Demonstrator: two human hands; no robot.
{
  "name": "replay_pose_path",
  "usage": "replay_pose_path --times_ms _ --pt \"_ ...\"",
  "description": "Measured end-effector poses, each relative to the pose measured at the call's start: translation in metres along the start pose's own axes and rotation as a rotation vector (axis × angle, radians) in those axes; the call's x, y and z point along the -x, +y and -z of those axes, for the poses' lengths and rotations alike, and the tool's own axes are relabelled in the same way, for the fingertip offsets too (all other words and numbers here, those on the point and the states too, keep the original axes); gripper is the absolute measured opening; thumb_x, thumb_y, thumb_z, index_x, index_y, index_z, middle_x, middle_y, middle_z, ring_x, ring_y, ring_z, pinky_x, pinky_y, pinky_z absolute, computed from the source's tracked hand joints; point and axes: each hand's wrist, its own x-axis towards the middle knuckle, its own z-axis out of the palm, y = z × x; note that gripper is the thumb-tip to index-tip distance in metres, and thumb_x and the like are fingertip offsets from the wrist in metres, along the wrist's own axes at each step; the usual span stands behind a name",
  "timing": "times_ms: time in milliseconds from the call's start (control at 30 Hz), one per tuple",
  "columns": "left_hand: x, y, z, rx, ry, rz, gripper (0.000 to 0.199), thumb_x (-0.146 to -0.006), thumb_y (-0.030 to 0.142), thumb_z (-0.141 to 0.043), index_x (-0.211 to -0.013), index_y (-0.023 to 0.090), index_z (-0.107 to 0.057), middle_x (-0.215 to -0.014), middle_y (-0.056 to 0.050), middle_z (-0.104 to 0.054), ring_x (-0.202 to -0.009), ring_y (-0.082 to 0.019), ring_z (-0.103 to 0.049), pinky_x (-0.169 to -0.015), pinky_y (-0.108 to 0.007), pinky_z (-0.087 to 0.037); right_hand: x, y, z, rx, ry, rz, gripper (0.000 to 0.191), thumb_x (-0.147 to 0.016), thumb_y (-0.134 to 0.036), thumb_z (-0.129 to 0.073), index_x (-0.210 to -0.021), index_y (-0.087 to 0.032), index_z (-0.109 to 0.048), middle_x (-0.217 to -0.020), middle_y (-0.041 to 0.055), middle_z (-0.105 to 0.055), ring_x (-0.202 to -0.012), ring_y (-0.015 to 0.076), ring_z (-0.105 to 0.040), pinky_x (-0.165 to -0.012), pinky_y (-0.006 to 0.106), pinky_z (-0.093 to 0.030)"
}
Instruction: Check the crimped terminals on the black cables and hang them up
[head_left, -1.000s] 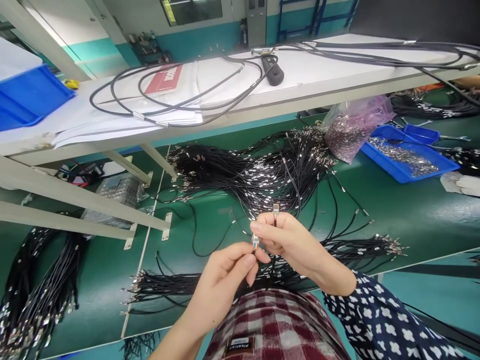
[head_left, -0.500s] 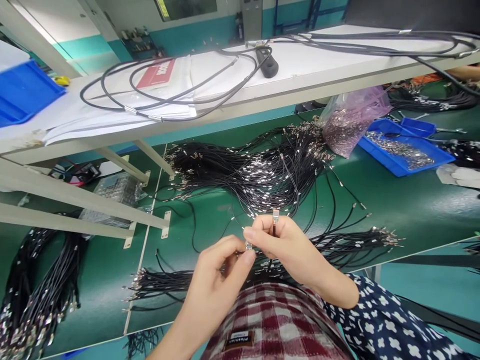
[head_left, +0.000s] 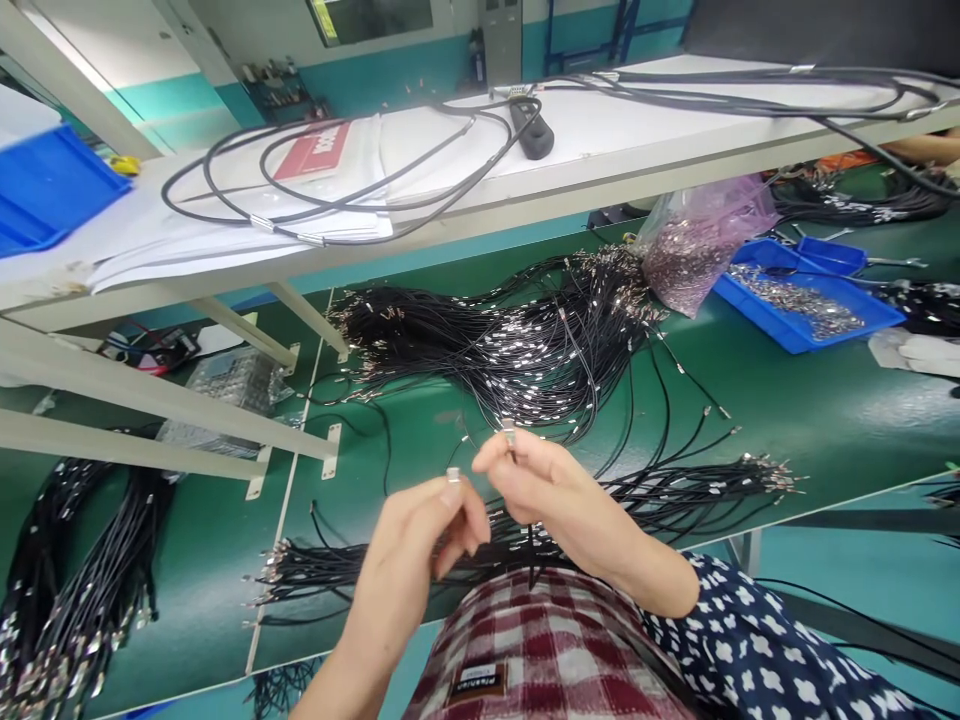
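Observation:
My left hand (head_left: pixel 427 530) pinches a small silver metal piece (head_left: pixel 453 474) between thumb and forefinger. Just to its right, my right hand (head_left: pixel 544 480) is closed on a black cable (head_left: pixel 531 555), whose silver metal end (head_left: pixel 508 427) pokes up above the fingers. The two hands are a little apart. Beneath them, a bundle of black cables (head_left: pixel 682 490) with metal ends lies along the near side of the green table. Behind the hands spreads a larger heap of black cables (head_left: pixel 517 345) with many shiny silver bands.
A blue tray (head_left: pixel 885 312) of small metal parts and a pinkish plastic bag (head_left: pixel 739 215) of parts stand at the right. A white shelf (head_left: pixel 600 165) with looped cables runs across the back. More cables (head_left: pixel 105 550) lie at the left, near the shelf legs (head_left: pixel 172 390).
My left hand has drawn left, away from my right hand, and the metal piece in it now points up. My right hand has shifted left with the cable end.

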Motion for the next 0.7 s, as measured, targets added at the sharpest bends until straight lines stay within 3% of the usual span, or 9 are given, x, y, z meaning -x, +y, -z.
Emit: replay_pose_path --times_ms 67,200,433,600,700 --pt "-0.002 0.004 0.002 0.064 0.085 -0.030 0.041 -0.091 0.040 -0.043 -0.062 0.016 -0.060 -0.059 -0.002 -0.048 -0.052 -0.013 -0.037 -0.044 -0.027 -0.021 0.002 0.003 0.001 -0.107 0.004 -0.022 0.037 -0.095 -0.052 -0.050 -0.095 -0.017 -0.060 -0.073 -0.0022 -0.039 -0.061 0.0107 -0.029 -0.053 0.023 -0.026" --pt "-0.003 0.009 0.005 0.118 0.195 -0.060 0.035 -0.091 0.042 -0.048 -0.071 0.017 -0.062 -0.068 -0.001 -0.053 -0.052 -0.011 -0.037 -0.044 -0.025 -0.022 0.005 0.008 0.002 -0.151 -0.032 -0.010 0.033 -0.098 -0.041 -0.047 -0.086 -0.014 -0.063 -0.075 0.0000 -0.043 -0.066 0.0118 -0.038 -0.063 0.025 -0.034" --pt "-0.004 0.009 0.002 0.071 0.144 -0.163 0.032 -0.086 0.043 -0.063 -0.069 0.017 -0.057 -0.067 0.003 -0.046 -0.055 -0.008 -0.036 -0.047 -0.022 -0.025 0.007 0.011 -0.004 0.429 0.117 0.294 0.018 -0.094 -0.021 -0.057 -0.083 -0.017 -0.071 -0.082 0.0023 -0.060 -0.080 0.0145 -0.054 -0.075 0.028 -0.042" --pt "-0.007 0.011 0.001 0.064 0.147 -0.149 0.025 -0.086 0.035 -0.065 -0.070 0.016 -0.059 -0.063 0.004 -0.046 -0.054 -0.006 -0.036 -0.048 -0.020 -0.028 0.011 0.013 -0.007 0.454 0.165 0.293 0.009 -0.087 -0.020 -0.067 -0.081 -0.019 -0.073 -0.075 -0.0007 -0.058 -0.068 0.0115 -0.050 -0.060 0.025 -0.040" --pt "-0.009 0.009 0.003 0.117 0.103 -0.095 0.026 -0.088 0.034 -0.064 -0.070 0.016 -0.059 -0.060 0.005 -0.049 -0.053 -0.006 -0.039 -0.049 -0.018 -0.030 0.012 0.018 -0.006 0.372 0.145 0.268 0.008 -0.087 -0.023 -0.068 -0.083 -0.020 -0.074 -0.076 0.0001 -0.058 -0.068 0.0127 -0.051 -0.059 0.026 -0.041"
